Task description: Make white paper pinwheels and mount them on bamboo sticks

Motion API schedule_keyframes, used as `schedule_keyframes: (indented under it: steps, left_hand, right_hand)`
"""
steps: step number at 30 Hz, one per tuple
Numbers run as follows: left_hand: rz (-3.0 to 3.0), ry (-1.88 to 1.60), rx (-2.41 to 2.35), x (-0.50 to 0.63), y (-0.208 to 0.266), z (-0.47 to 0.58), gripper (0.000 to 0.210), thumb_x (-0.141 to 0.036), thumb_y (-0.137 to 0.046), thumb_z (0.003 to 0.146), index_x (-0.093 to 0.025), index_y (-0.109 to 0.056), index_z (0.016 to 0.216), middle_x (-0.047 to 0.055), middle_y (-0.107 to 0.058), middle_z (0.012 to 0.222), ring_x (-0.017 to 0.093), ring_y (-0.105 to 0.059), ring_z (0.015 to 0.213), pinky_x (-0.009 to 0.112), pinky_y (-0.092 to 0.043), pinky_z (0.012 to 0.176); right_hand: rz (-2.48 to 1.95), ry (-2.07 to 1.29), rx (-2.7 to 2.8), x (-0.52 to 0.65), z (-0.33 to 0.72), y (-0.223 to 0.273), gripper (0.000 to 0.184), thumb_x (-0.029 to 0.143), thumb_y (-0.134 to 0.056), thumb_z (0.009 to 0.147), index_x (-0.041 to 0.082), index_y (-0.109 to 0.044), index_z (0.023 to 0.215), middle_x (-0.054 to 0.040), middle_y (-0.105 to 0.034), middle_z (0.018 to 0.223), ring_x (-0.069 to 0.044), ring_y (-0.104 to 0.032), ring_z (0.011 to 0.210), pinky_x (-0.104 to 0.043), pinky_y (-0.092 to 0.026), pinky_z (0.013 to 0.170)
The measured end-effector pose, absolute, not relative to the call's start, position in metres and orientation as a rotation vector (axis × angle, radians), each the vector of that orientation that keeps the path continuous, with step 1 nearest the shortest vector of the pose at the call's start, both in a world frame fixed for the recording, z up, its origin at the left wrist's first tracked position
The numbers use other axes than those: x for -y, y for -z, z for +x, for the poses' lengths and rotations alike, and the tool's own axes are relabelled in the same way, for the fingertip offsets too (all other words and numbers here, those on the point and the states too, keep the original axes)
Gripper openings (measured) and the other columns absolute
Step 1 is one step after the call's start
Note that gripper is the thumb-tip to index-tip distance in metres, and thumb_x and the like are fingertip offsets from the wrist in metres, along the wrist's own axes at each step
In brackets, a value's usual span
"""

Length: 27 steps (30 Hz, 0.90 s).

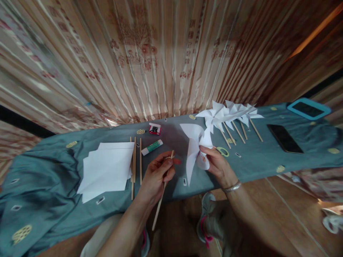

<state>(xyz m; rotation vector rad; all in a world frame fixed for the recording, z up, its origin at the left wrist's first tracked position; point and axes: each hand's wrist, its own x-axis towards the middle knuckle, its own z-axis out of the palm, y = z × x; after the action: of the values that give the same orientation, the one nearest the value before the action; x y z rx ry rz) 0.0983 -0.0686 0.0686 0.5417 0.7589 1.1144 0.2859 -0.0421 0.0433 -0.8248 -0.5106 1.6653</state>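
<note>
My left hand (159, 169) is closed around the upper part of a thin wooden stick (158, 210), which slants down past the table's front edge. To its right, my right hand (218, 164) pinches a white paper pinwheel (195, 141) near its middle, its blades curled and spread toward the left. The pinwheel and the stick are apart. Just beyond my left hand lies a green and white glue stick (152, 147). Behind that stands a small open red box (154, 129) with dark contents too small to name. A yellow-green ring, maybe a tape roll (223, 151), sits beside my right hand.
Several finished pinwheels (214, 116) on sticks lie at the back right. Farther right are a black phone (284, 138) and a blue-framed device (309, 108). At left, a stack of white paper (107, 169) lies beside several wooden sticks (140, 160). A patterned curtain (160, 60) hangs behind the table.
</note>
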Motion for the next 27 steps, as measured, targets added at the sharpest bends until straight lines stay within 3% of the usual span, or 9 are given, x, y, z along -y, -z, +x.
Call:
schedule_keyframes:
  steps: [4,10,16,22,25,27]
  left_hand:
    - [0.568,-1.140,-0.800,0.069,-0.067,0.098,0.030,-0.025,-0.085,0.058,-0.012,-0.072,0.081,0.005,-0.068,0.069,0.000,-0.036,0.040,0.017,-0.015,0.039]
    - [0.563,-1.114,-0.887,0.070,-0.068,0.099,0.031,-0.031,-0.086,0.055,-0.012,-0.075,0.077,-0.004,-0.052,0.049,0.001,-0.034,0.037,0.018,-0.014,0.039]
    - [0.513,-1.101,-0.919,0.070,-0.067,0.102,0.036,-0.033,-0.088,0.051,-0.012,-0.076,0.077,-0.003,-0.058,0.052,-0.001,-0.033,0.037,0.017,-0.015,0.038]
    - [0.519,-1.096,-0.997,0.069,-0.061,0.104,0.039,-0.027,-0.088,0.047,-0.015,-0.077,0.082,0.003,-0.070,0.063,0.010,-0.056,0.052,0.020,-0.040,0.049]
    - [0.609,-1.092,-1.038,0.069,-0.058,0.100,0.034,-0.025,-0.087,0.047,-0.015,-0.077,0.078,0.003,-0.070,0.062,0.015,-0.061,0.058,0.022,-0.043,0.053]
    - [0.611,-1.065,-1.050,0.069,-0.060,0.095,0.030,-0.026,-0.088,0.044,-0.015,-0.076,0.070,0.003,-0.068,0.057,0.016,-0.061,0.057,0.022,-0.042,0.050]
  right_hand:
    - [-0.811,-1.670,0.524,0.042,0.287,-0.042,0.023,0.021,-0.087,0.053,0.016,-0.066,0.061,0.0074,-0.063,0.048,-0.005,-0.053,0.035,-0.011,-0.044,0.036]
    - [-0.815,-1.669,0.543,0.043,0.287,-0.038,0.020,0.020,-0.086,0.055,0.016,-0.067,0.064,0.0061,-0.066,0.051,-0.007,-0.058,0.040,-0.014,-0.049,0.041]
    - [-0.778,-1.767,0.507,0.049,0.272,-0.040,0.024,0.017,-0.087,0.052,0.016,-0.068,0.066,0.0009,-0.074,0.067,-0.010,-0.066,0.052,-0.016,-0.056,0.053]
    - [-0.830,-1.769,0.556,0.055,0.258,-0.041,0.027,0.022,-0.088,0.051,0.016,-0.071,0.071,-0.0003,-0.074,0.067,-0.013,-0.066,0.054,-0.022,-0.057,0.057]
    - [-0.917,-1.596,0.713,0.064,0.253,-0.046,0.026,0.027,-0.087,0.055,0.017,-0.073,0.075,-0.0019,-0.075,0.075,-0.015,-0.068,0.064,-0.026,-0.058,0.066]
    - [-0.995,-1.433,0.941,0.075,0.252,-0.053,0.020,0.030,-0.084,0.062,0.017,-0.073,0.073,-0.0020,-0.074,0.074,-0.014,-0.065,0.062,-0.024,-0.055,0.061]
